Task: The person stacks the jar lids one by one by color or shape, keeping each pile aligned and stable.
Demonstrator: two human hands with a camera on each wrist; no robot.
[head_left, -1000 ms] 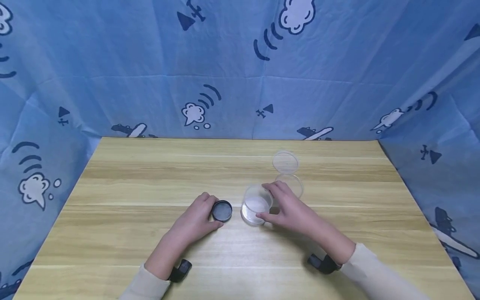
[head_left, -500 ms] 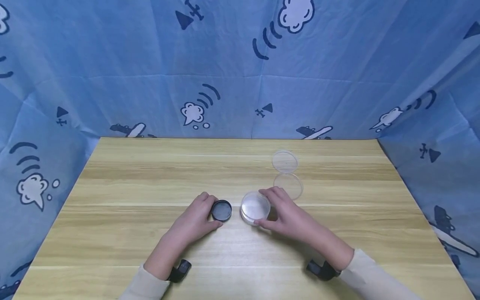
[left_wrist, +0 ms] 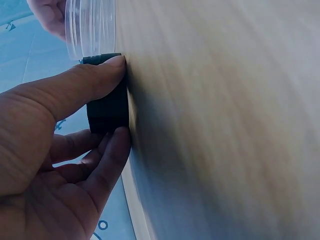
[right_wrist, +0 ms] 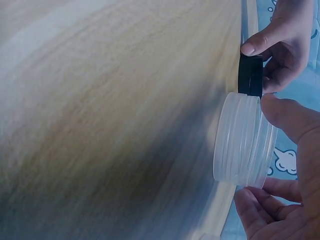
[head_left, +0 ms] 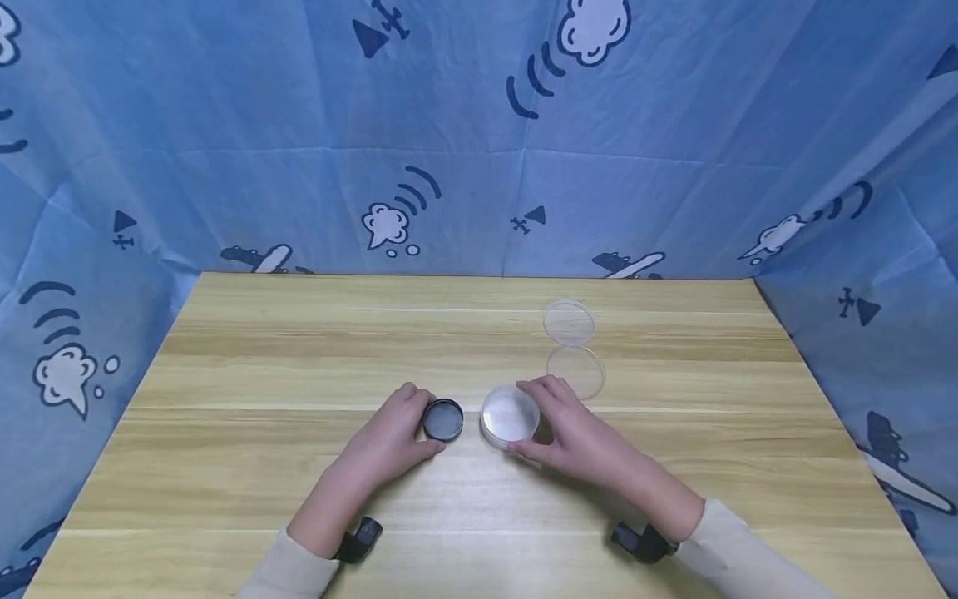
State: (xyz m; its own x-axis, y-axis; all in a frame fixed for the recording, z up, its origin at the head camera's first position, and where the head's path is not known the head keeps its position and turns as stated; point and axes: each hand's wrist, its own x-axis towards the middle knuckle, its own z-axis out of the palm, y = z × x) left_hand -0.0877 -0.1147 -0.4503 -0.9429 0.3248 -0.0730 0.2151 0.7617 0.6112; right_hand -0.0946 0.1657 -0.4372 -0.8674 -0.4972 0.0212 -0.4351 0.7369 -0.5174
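Observation:
My left hand [head_left: 384, 441] grips a small round black container [head_left: 443, 420] by its sides on the table. In the left wrist view, thumb and fingers pinch the black container [left_wrist: 107, 111] at opposite sides. To its right, my right hand [head_left: 580, 434] holds a stack of clear round dishes [head_left: 511, 414] between thumb and fingers. The right wrist view shows the stacked clear dishes [right_wrist: 243, 140] standing by the black container [right_wrist: 250, 75], the upper one slightly tilted, with the right thumb and fingertips at its rim.
Two clear round discs lie behind the right hand, the farther one [head_left: 570, 323] and the nearer one [head_left: 582, 376] close together. The wooden table [head_left: 247, 366] is bordered at the back and sides by a blue patterned cloth [head_left: 449, 100].
My right hand has lowered a clear round piece onto the clear dish, shifting slightly left and nearer, and its fingers stay around it. The left hand and black container have stayed in place.

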